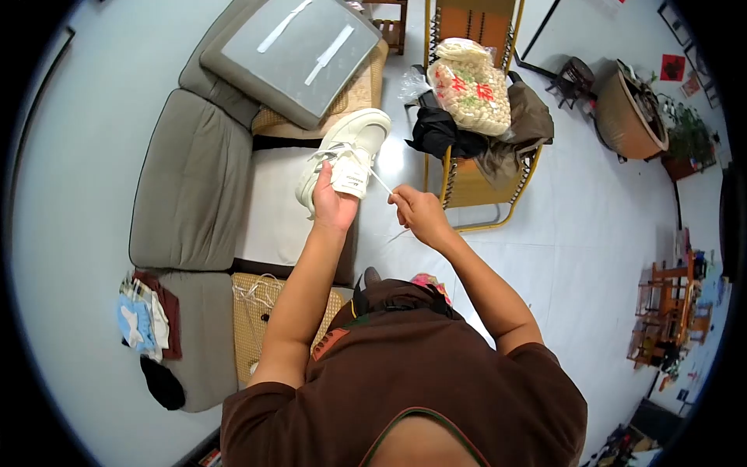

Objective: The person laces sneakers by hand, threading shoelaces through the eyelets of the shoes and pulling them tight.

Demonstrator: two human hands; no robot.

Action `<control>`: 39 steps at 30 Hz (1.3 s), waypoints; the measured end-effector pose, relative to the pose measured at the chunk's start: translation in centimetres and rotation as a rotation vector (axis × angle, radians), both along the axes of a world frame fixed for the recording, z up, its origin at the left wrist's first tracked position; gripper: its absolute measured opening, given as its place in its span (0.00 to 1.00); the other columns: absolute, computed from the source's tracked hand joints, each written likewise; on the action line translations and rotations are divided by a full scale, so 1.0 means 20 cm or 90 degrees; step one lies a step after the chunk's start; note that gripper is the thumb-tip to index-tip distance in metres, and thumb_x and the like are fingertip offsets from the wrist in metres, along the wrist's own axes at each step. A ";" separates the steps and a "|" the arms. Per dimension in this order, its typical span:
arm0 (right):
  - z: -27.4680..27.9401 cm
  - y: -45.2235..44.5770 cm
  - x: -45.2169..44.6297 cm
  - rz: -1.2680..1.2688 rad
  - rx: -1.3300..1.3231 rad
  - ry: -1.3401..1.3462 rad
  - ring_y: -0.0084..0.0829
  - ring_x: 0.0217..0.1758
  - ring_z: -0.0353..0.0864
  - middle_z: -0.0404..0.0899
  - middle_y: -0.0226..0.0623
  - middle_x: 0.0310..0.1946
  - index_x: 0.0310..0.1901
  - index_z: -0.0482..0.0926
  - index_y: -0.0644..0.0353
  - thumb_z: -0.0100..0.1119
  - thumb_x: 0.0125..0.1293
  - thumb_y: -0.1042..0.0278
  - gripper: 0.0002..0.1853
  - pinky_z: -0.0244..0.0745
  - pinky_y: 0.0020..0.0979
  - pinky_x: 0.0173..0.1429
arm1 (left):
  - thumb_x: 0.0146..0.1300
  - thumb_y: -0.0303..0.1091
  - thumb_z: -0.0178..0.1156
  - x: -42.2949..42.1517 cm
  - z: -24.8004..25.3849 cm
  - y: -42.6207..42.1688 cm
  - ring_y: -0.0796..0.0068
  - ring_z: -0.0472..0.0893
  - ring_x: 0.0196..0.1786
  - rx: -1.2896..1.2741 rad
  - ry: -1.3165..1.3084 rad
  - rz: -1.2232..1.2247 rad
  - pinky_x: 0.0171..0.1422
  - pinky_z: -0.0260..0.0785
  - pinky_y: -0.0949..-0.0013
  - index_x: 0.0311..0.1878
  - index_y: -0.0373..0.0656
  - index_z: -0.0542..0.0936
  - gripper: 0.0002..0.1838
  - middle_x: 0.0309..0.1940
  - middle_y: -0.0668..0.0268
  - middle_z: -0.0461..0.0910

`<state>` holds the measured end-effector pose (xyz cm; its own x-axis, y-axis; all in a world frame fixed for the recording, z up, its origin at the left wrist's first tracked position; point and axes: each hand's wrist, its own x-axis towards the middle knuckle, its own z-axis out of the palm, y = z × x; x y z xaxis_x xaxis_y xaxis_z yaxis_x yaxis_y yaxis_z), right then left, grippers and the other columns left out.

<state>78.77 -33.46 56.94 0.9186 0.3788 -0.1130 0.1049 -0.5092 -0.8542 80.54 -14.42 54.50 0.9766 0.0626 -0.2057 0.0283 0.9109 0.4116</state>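
A cream-white sneaker (366, 132) is held up in front of me, its toe pointing away and its tongue toward me. My left hand (334, 201) grips it near the heel opening, thumb along the side; the other fingers are hidden beneath. To the right, my right hand (420, 212) pinches a white shoelace (381, 182), drawn taut from the sneaker's eyelets. A loose lace end hangs below that hand.
Left stands a grey sofa (187, 179) with a loose grey cushion (299, 54) on it. A yellow-framed chair (482, 184) at the right bears a plastic bag of pale food (471, 93) and dark clothing (443, 132). Small clothes (144, 315) hang over the sofa's back.
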 end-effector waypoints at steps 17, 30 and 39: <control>0.08 -0.18 0.95 -0.047 -0.003 -0.203 0.47 0.34 0.82 0.83 0.45 0.31 0.43 0.76 0.55 0.60 0.63 0.63 0.10 0.74 0.43 0.38 | 0.74 0.36 0.46 0.59 0.02 -0.41 0.62 0.72 0.64 0.094 0.021 0.051 0.70 0.63 0.58 0.68 0.36 0.61 0.23 0.63 0.57 0.69; -0.02 0.07 1.29 0.119 0.174 -0.118 0.47 0.36 0.82 0.81 0.48 0.32 0.42 0.74 0.61 0.59 0.64 0.61 0.12 0.74 0.40 0.40 | 0.72 0.36 0.51 0.77 0.05 -0.25 0.62 0.73 0.63 0.091 0.045 0.178 0.69 0.65 0.59 0.65 0.36 0.65 0.23 0.61 0.57 0.72; 0.02 0.46 1.78 0.155 0.028 -0.329 0.52 0.33 0.80 0.80 0.50 0.28 0.42 0.78 0.57 0.56 0.66 0.65 0.07 0.73 0.45 0.37 | 0.75 0.41 0.44 1.25 0.02 0.11 0.59 0.73 0.63 0.036 0.009 0.194 0.69 0.65 0.56 0.65 0.36 0.65 0.23 0.62 0.55 0.72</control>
